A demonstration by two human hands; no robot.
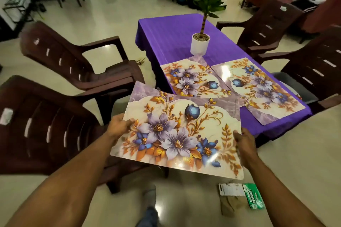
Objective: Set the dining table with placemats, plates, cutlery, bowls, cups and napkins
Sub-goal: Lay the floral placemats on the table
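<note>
I hold a floral placemat [177, 131] flat in the air in front of the table's near end. My left hand [119, 125] grips its left edge and my right hand [244, 140] grips its right edge. Two matching placemats lie on the purple tablecloth [166, 31]: one on the left [191, 79], one on the right [258, 88], their inner corners overlapping slightly. No plates, cutlery, bowls, cups or napkins are in view.
A white pot with a tall green plant [200, 43] stands mid-table behind the mats. Dark brown plastic chairs flank the table, two left [73, 64] [46, 125] and two right [267, 29] [313, 72]. Packaging [239, 199] lies on the glossy floor by my feet.
</note>
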